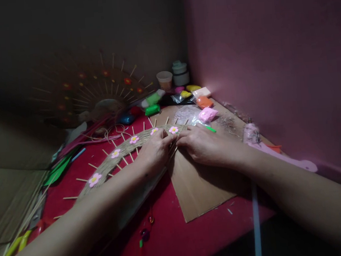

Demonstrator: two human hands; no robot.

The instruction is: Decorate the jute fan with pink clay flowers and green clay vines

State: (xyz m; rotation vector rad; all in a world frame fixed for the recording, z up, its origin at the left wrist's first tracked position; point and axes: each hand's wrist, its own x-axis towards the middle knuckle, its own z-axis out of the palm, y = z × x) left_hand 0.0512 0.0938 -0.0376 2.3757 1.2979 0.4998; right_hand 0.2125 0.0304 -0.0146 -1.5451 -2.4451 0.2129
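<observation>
A curved band wrapped in twine (143, 137) arches across the table, with thin wooden sticks poking out along both edges. Pink clay flowers with yellow centres sit along it, one of them a flower (173, 130) right by my fingertips. My left hand (157, 151) is closed in a pinch at the band's inner edge, just below that flower. Close beside it, my right hand (198, 146) has its fingers bent together on the band's right part. Whatever the fingers hold is hidden. A small green piece (210, 129) shows past my right hand; whether it is held, I cannot tell.
Cardboard (199, 197) lies under my hands on the red cloth (163, 224). Clay packets, including a pink packet (207, 114), lie behind. A pink glue gun (251, 133) rests at right. A second stick-edged decoration (95, 84) leans at the back left, near a cup (164, 80).
</observation>
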